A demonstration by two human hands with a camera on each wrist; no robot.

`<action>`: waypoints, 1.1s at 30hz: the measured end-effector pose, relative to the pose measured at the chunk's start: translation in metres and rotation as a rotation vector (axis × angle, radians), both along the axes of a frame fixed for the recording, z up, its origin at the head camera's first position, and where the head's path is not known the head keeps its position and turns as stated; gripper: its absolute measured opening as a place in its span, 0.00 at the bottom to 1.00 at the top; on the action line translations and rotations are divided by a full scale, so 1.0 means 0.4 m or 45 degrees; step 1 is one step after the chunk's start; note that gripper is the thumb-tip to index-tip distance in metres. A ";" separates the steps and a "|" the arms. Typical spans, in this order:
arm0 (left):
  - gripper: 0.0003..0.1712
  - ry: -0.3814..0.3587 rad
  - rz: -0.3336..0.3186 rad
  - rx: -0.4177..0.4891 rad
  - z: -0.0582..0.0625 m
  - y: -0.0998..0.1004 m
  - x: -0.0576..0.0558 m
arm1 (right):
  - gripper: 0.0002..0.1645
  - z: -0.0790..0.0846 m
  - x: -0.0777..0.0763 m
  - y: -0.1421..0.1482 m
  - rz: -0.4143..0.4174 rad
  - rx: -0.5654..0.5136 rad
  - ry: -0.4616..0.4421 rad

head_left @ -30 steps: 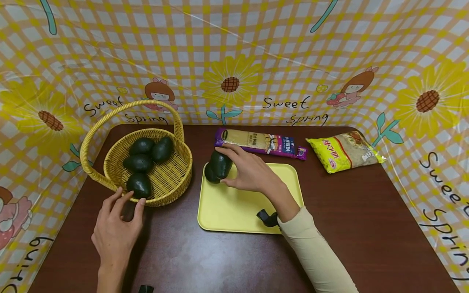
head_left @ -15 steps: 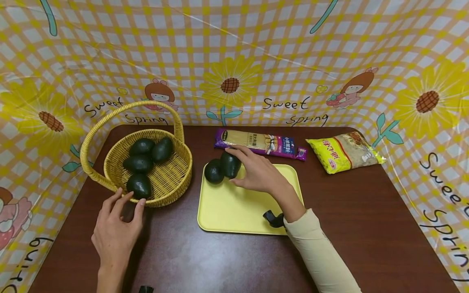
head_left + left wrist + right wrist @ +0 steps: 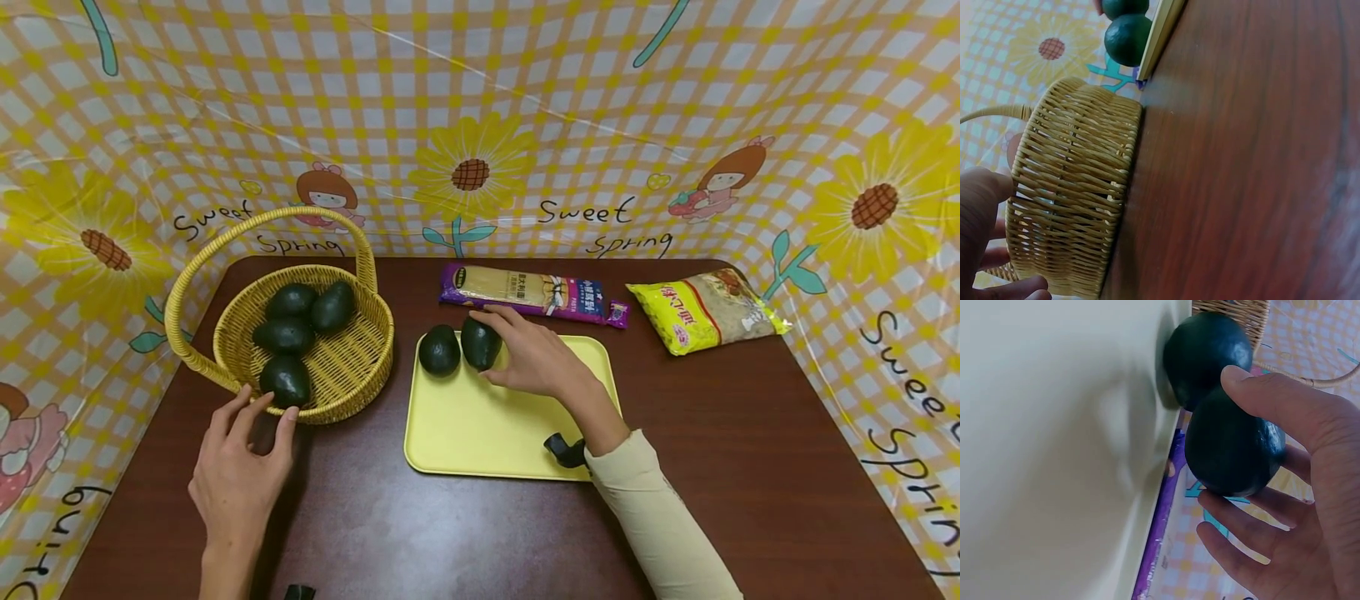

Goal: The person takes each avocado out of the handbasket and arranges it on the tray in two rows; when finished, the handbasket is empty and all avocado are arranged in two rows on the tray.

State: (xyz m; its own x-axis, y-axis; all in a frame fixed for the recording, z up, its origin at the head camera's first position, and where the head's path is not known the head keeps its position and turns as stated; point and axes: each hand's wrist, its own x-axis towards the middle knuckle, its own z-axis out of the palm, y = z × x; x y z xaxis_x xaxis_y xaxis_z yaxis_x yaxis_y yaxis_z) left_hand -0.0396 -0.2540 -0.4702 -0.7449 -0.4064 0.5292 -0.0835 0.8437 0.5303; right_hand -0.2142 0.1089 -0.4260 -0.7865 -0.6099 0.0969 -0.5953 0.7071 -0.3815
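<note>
My right hand (image 3: 532, 354) holds a dark green avocado (image 3: 480, 342) between thumb and fingers over the back left of a yellow tray (image 3: 480, 442). In the right wrist view, the held avocado (image 3: 1232, 444) shows above the tray surface, thumb on one side and fingertips on the other. A second avocado (image 3: 439, 351) rests on the tray just left of it. My left hand (image 3: 243, 458) grips the near rim of a yellow wicker basket (image 3: 352, 400), thumb and fingertips at the edge. Several avocados (image 3: 283, 336) lie in the basket.
Behind the tray lies a purple pasta packet (image 3: 525, 292). A yellow bag (image 3: 705, 312) of dry food is at the back right. The basket's tall handle (image 3: 183, 283) arches up at its left side. A patterned cloth (image 3: 480, 108) encloses the back and sides of the brown table (image 3: 420, 542).
My right hand has moved right and slightly down with its avocado, from overlapping the other avocado to beside it, with a small gap between them. The left hand and basket stay put.
</note>
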 end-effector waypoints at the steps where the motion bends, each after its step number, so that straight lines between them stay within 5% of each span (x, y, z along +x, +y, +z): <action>1: 0.23 -0.001 0.001 0.002 0.000 0.000 0.000 | 0.56 -0.004 0.000 0.000 0.001 0.004 -0.007; 33: 0.23 0.001 0.000 0.009 -0.003 -0.002 0.000 | 0.56 -0.037 0.003 -0.001 0.030 0.049 -0.066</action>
